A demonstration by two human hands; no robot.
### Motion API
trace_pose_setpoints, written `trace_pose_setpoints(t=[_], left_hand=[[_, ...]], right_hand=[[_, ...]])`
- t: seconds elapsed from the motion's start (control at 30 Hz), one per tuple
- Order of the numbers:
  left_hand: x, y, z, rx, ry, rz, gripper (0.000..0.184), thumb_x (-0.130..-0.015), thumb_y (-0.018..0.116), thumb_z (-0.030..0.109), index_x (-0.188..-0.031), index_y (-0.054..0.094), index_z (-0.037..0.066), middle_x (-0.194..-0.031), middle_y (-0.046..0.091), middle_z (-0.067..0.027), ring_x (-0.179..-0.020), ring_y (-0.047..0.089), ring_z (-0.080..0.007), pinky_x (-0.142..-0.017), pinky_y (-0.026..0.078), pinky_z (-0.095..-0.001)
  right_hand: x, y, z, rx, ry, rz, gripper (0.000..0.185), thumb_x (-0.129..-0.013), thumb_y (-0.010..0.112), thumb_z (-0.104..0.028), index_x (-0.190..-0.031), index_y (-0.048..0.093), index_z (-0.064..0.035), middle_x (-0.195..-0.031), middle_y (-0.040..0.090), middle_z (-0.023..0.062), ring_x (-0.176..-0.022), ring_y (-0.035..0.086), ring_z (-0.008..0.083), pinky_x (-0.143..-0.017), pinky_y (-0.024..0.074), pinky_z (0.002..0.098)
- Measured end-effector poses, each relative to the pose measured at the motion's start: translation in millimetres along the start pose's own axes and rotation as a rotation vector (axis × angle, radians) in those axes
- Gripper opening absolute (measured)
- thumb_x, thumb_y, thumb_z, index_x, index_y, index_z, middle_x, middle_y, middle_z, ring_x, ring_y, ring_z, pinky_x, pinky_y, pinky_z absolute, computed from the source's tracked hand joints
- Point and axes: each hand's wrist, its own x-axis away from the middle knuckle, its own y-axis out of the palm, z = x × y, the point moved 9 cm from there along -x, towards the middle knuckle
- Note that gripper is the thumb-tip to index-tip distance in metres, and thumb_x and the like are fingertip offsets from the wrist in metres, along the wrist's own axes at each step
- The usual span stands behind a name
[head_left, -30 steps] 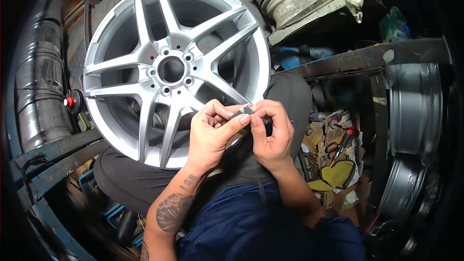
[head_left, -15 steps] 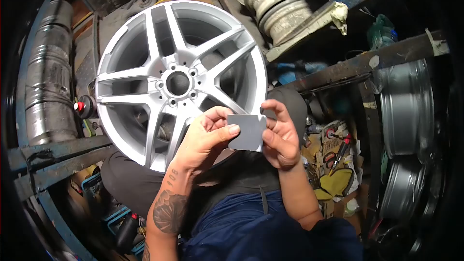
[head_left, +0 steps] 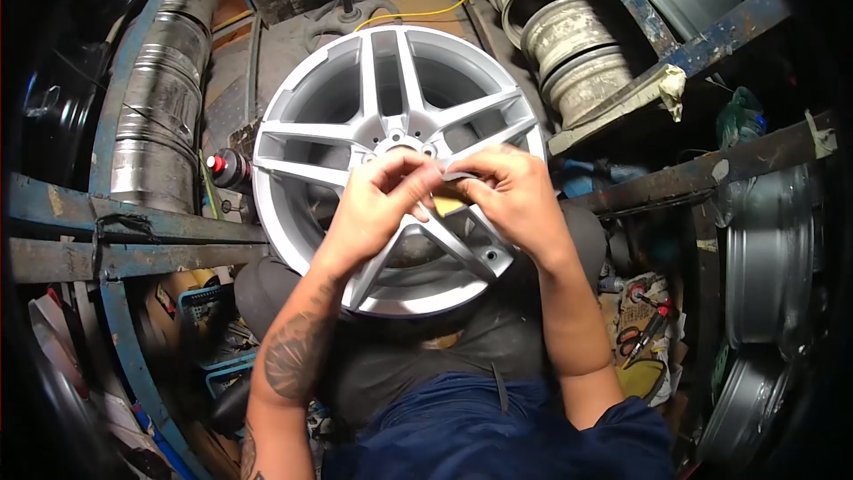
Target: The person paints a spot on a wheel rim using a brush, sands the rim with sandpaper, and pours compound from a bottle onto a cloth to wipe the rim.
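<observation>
A silver five-spoke wheel rim [head_left: 400,289] leans across the person's lap, its face up. Over its lower middle, my left hand [head_left: 386,200] and my right hand [head_left: 515,191] meet with thumbs and fingers pinched. Between them is a small grey sheet [head_left: 459,176], seen nearly edge-on and partly covered by the fingers. Both hands grip it. Something yellow [head_left: 449,205] shows just below the sheet; what it is I cannot make out. The hub is partly hidden behind the hands.
Stacked rims stand at left [head_left: 155,124] and upper right [head_left: 577,44], more rims [head_left: 769,267] at far right. A red-capped bottle [head_left: 233,167] is left of the wheel. Blue metal frames [head_left: 178,224] flank the lap. Scissors [head_left: 629,338] lie among clutter at lower right.
The grey sheet, folded small at first, was opened flat toward the camera and is now edge-on. The hands are higher over the wheel. The view has shifted, and the yellow thing now shows.
</observation>
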Motion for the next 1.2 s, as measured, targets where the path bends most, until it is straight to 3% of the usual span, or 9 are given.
trace_pose_setpoints(t=[0.03, 0.1, 0.3, 0.33, 0.47, 0.5, 0.73, 1.0, 1.2], left_hand=[[3, -2, 4, -0.090, 0.058, 0.103, 0.019, -0.099, 0.070, 0.013, -0.109, 0.070, -0.003, -0.090, 0.072, -0.0071, -0.078, 0.066, -0.0096, -0.070, 0.056, -0.0248], [7, -14, -8, -0.082, 0.012, 0.243, 0.015, -0.096, 0.075, 0.012, -0.100, 0.074, -0.003, -0.086, 0.073, -0.0046, -0.077, 0.066, -0.0081, -0.069, 0.054, -0.0231], [5, -29, 0, -0.231, 0.141, 0.471, 0.012, -0.092, 0.078, 0.009, -0.096, 0.076, -0.002, -0.083, 0.075, -0.0044, -0.075, 0.069, -0.0080, -0.067, 0.055, -0.0240], [4, -30, 4, -0.298, 0.177, 0.503, 0.011, -0.091, 0.078, 0.008, -0.096, 0.076, -0.002, -0.082, 0.075, -0.0048, -0.075, 0.069, -0.0083, -0.067, 0.055, -0.0242], [0, -21, 22, -0.612, 0.352, 0.500, 0.006, -0.092, 0.075, 0.001, -0.096, 0.075, -0.004, -0.083, 0.076, -0.0083, -0.074, 0.071, -0.0110, -0.070, 0.058, -0.0241], [-1, -21, 23, -0.654, 0.400, 0.501, 0.005, -0.091, 0.075, 0.001, -0.093, 0.075, -0.003, -0.081, 0.076, -0.0095, -0.069, 0.072, -0.0120, -0.066, 0.058, -0.0245], [-9, -23, 13, -0.555, 0.334, 0.451, 0.005, -0.090, 0.076, 0.005, -0.090, 0.078, 0.000, -0.081, 0.077, -0.0079, -0.070, 0.074, -0.0151, -0.064, 0.057, -0.0263], [-10, -15, 22, -0.612, 0.424, 0.376, 0.005, -0.089, 0.077, 0.006, -0.089, 0.078, 0.001, -0.081, 0.077, -0.0076, -0.069, 0.074, -0.0147, -0.063, 0.056, -0.0253], [-13, -23, 4, -0.493, 0.251, 0.392, 0.004, -0.089, 0.076, 0.002, -0.091, 0.078, -0.001, -0.081, 0.077, -0.0089, -0.072, 0.074, -0.0130, -0.065, 0.056, -0.0245]], right_hand=[[-1, 13, 10, -0.165, 0.056, -0.050, 0.018, -0.081, 0.076, -0.003, -0.099, 0.079, -0.0031, -0.086, 0.074, 0.0132, -0.079, 0.073, 0.0208, -0.075, 0.0564, 0.0315], [0, 40, 35, -0.404, 0.139, -0.124, 0.017, -0.086, 0.077, -0.007, -0.102, 0.078, -0.0004, -0.095, 0.077, 0.0142, -0.083, 0.074, 0.0122, -0.076, 0.0569, 0.0282], [-11, 63, 54, -0.872, 0.191, -0.141, 0.021, -0.096, 0.075, -0.014, -0.106, 0.076, 0.0047, -0.097, 0.077, 0.0084, -0.091, 0.070, 0.0119, -0.082, 0.0560, 0.0264], [-10, 67, 68, -0.838, 0.267, -0.103, 0.019, -0.098, 0.073, -0.013, -0.106, 0.076, 0.0040, -0.097, 0.076, 0.0087, -0.090, 0.070, 0.0113, -0.083, 0.0557, 0.0254], [-9, 62, 66, -0.803, 0.201, 0.081, 0.016, -0.098, 0.072, -0.008, -0.106, 0.076, 0.0050, -0.094, 0.076, 0.0071, -0.090, 0.068, 0.0108, -0.084, 0.0551, 0.0250], [-8, 57, 64, -0.743, 0.162, 0.114, 0.015, -0.096, 0.072, -0.006, -0.106, 0.075, 0.0054, -0.093, 0.077, 0.0093, -0.088, 0.072, 0.0127, -0.081, 0.0569, 0.0259], [-7, 37, 47, -0.381, -0.009, 0.140, 0.014, -0.096, 0.072, -0.008, -0.100, 0.076, 0.0044, -0.090, 0.078, 0.0147, -0.083, 0.077, 0.0181, -0.073, 0.0589, 0.0277], [-3, 42, 56, -0.674, 0.138, 0.077, 0.012, -0.098, 0.069, -0.006, -0.101, 0.075, 0.0050, -0.089, 0.078, 0.0097, -0.083, 0.071, 0.0097, -0.075, 0.0568, 0.0251], [-5, 53, 69, -0.706, 0.224, 0.022, 0.013, -0.097, 0.070, -0.005, -0.103, 0.075, 0.0054, -0.093, 0.077, 0.0088, -0.086, 0.071, 0.0107, -0.079, 0.0561, 0.0244]])
